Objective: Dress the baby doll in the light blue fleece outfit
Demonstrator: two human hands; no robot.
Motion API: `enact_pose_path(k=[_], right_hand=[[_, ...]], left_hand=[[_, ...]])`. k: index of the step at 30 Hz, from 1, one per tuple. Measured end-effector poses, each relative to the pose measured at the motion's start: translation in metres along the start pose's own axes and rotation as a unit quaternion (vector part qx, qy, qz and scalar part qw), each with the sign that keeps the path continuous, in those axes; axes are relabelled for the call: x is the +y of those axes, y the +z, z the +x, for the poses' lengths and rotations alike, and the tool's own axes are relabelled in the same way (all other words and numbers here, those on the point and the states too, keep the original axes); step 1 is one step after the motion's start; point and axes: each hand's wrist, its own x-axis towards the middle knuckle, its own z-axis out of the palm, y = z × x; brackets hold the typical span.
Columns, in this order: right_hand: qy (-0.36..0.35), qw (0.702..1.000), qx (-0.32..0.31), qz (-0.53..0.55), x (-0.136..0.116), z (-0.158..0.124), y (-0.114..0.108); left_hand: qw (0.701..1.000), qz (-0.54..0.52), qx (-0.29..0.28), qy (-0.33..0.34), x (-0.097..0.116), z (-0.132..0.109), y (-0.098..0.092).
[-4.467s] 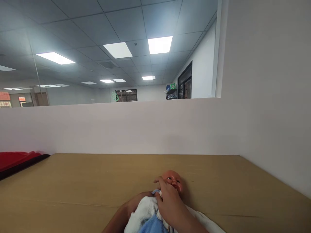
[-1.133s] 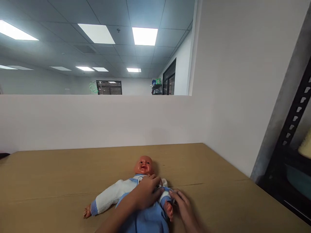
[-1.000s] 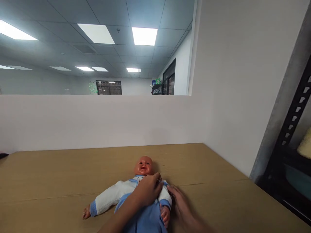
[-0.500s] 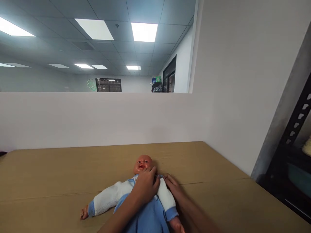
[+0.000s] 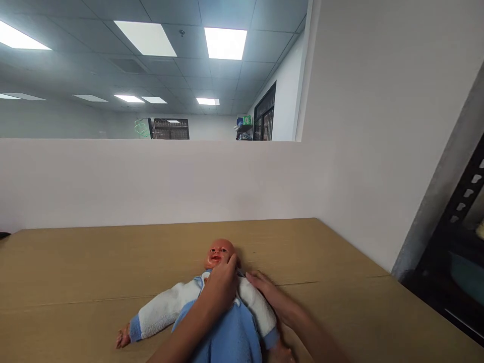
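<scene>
A baby doll (image 5: 217,252) lies on its back on the brown table (image 5: 94,262), head pointing away from me. It wears a white top with blue cuffs (image 5: 166,310) and blue trousers. My left hand (image 5: 221,290) rests on the doll's chest, its fingers bent and closed at the collar just under the chin. My right hand (image 5: 266,292) lies beside the doll's shoulder on the right. Its fingers are stretched out and touch the white sleeve. The doll's other arm sticks out to the left, and its legs are cut off by the bottom edge.
A low white partition (image 5: 151,181) runs along the far edge of the table. A white wall (image 5: 378,151) closes the right side. A black metal rack (image 5: 454,227) stands at the far right. A dark item (image 5: 3,235) shows at the left edge.
Both hands have slid up the doll's body to the collar and shoulder. The doll's arm on the right, earlier bent over the body, now lies straight along its side.
</scene>
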Motion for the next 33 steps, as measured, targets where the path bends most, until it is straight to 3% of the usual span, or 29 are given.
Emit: enact_pose_path(k=[2,5,7,10,13,16,19,22,24,27,33], right_hand=[[-0.019,0.995,-0.006,-0.099,-0.008,-0.017,-0.006],[-0.034,0.951,-0.040,-0.304,-0.033,-0.040,-0.022],[-0.013,0.933,-0.082,-0.351,-0.053,-0.047,-0.037],[0.046,0.928,-0.146,-0.338,-0.075,-0.041,-0.059],[0.081,0.925,-0.158,-0.335,-0.081,-0.031,-0.073],[0.068,0.922,-0.134,-0.357,-0.080,-0.034,-0.080],[0.037,0.914,-0.078,-0.396,-0.073,-0.055,-0.083],[0.018,0.932,-0.061,-0.358,-0.058,-0.082,-0.082],[0.019,0.944,-0.079,-0.321,-0.046,-0.097,-0.082],[0.037,0.933,-0.072,-0.349,-0.040,-0.109,-0.080],[0.028,0.970,-0.059,-0.236,-0.086,-0.107,-0.056]], left_hand=[[1.000,0.020,-0.003,0.008,0.001,-0.002,-0.002],[0.998,0.053,-0.002,0.015,0.005,-0.007,-0.008],[0.998,0.068,0.000,0.016,0.009,-0.010,-0.012],[0.997,0.076,0.001,0.029,0.014,-0.013,-0.016],[0.996,0.073,0.006,0.042,0.017,-0.016,-0.018],[0.998,0.045,0.018,0.045,0.015,-0.026,-0.023],[0.996,-0.050,0.033,0.059,0.014,-0.046,-0.031],[0.991,-0.113,0.018,0.071,0.018,-0.070,-0.033],[0.989,-0.124,-0.014,0.077,0.026,-0.081,-0.030],[0.981,-0.151,-0.065,0.099,0.042,-0.085,-0.019],[0.978,-0.125,-0.106,0.132,0.053,-0.055,0.012]])
